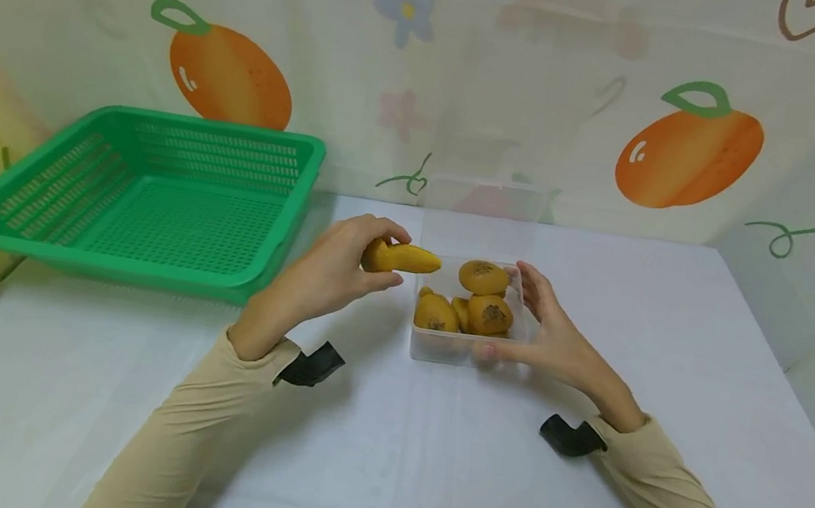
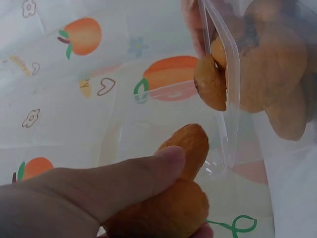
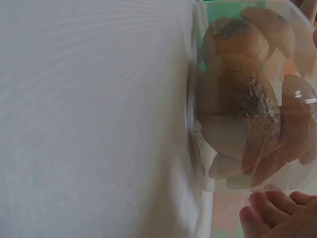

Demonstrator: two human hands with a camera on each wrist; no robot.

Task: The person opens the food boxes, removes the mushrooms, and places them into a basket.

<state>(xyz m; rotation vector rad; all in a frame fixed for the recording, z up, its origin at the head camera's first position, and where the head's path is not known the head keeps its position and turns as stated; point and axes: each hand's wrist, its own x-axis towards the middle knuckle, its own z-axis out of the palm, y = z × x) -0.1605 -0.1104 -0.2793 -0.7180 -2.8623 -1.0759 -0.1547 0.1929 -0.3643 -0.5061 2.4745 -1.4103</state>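
Observation:
My left hand (image 1: pixel 341 267) pinches a yellow-brown mushroom (image 1: pixel 413 260) between thumb and fingers, above the left edge of a clear plastic box (image 1: pixel 445 348). The mushroom's narrower end points right, over the box. Several similar mushrooms (image 1: pixel 489 315) with dark speckled patches lie inside, one of them (image 1: pixel 483 278) resting high at the back. My right hand (image 1: pixel 560 338) holds the box at its right side, thumb at the front wall and fingers toward the rear corner. In the left wrist view, the held mushroom (image 2: pixel 171 208) shows under my thumb, near the box's rim.
A transparent lid (image 1: pixel 482 229) stands raised behind the box. To the left is a green perforated plastic basket (image 1: pixel 186 275) with nothing visible in it. White cloth (image 1: pixel 383 469) covers the table, and a fruit-patterned curtain (image 1: pixel 504 72) hangs at its back edge.

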